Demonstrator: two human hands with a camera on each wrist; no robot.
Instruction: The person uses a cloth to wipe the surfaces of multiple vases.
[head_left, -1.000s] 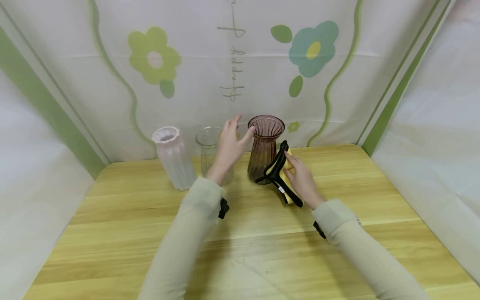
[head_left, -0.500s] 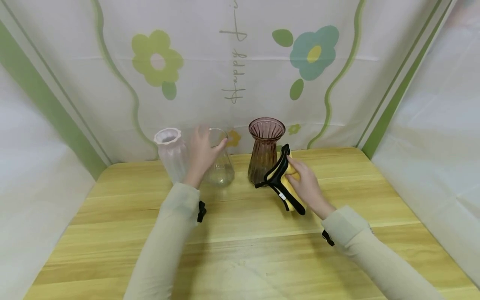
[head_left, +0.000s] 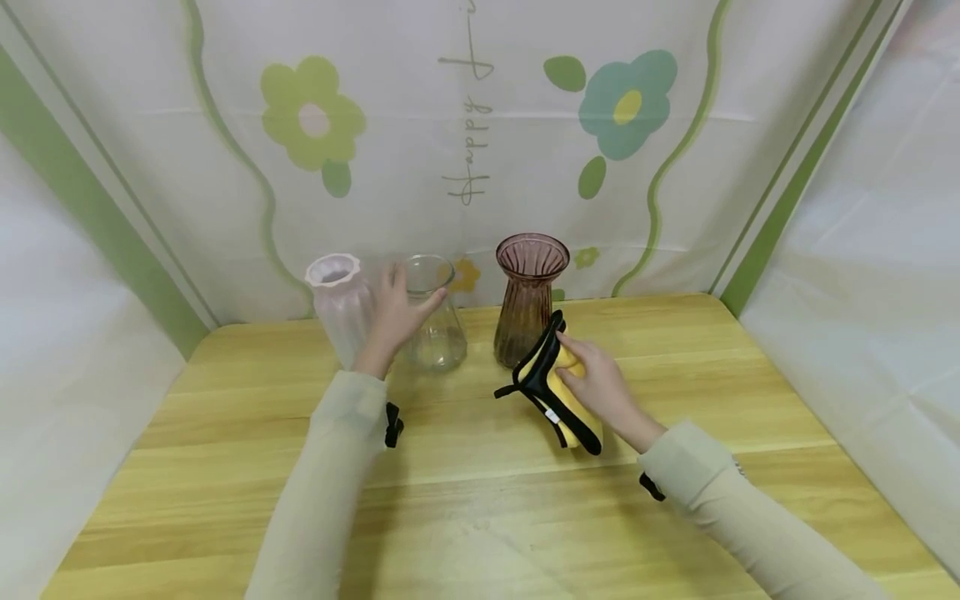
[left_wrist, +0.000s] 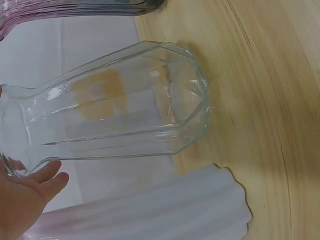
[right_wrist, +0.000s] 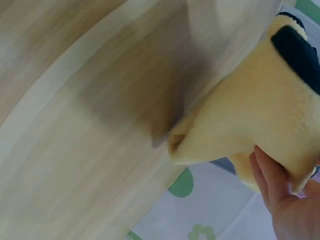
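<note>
My left hand (head_left: 396, 321) is at the mouth of a clear glass vase (head_left: 438, 337), thumb and fingers spread to either side of its neck. In the left wrist view the fingertips (left_wrist: 55, 182) lie right beside the neck of this upright vase. My right hand (head_left: 600, 387) pinches a folded yellow cloth (head_left: 577, 417) with black edging, a white tag and a hanging loop. In the right wrist view the fingers press into a fold of the cloth (right_wrist: 250, 110). A purple ribbed glass vase (head_left: 525, 308) stands just behind the cloth, partly covered by it.
A white-pink fluted vase (head_left: 341, 312) stands at the left, partly hidden by my left hand. All the vases are near the back edge of the wooden table (head_left: 480, 517). A flower-printed cloth (head_left: 405, 167) hangs behind, with white side walls.
My left hand has moved left from beside the purple vase to the clear vase. My right hand has drawn the yellow cloth slightly down toward me, away from the purple vase.
</note>
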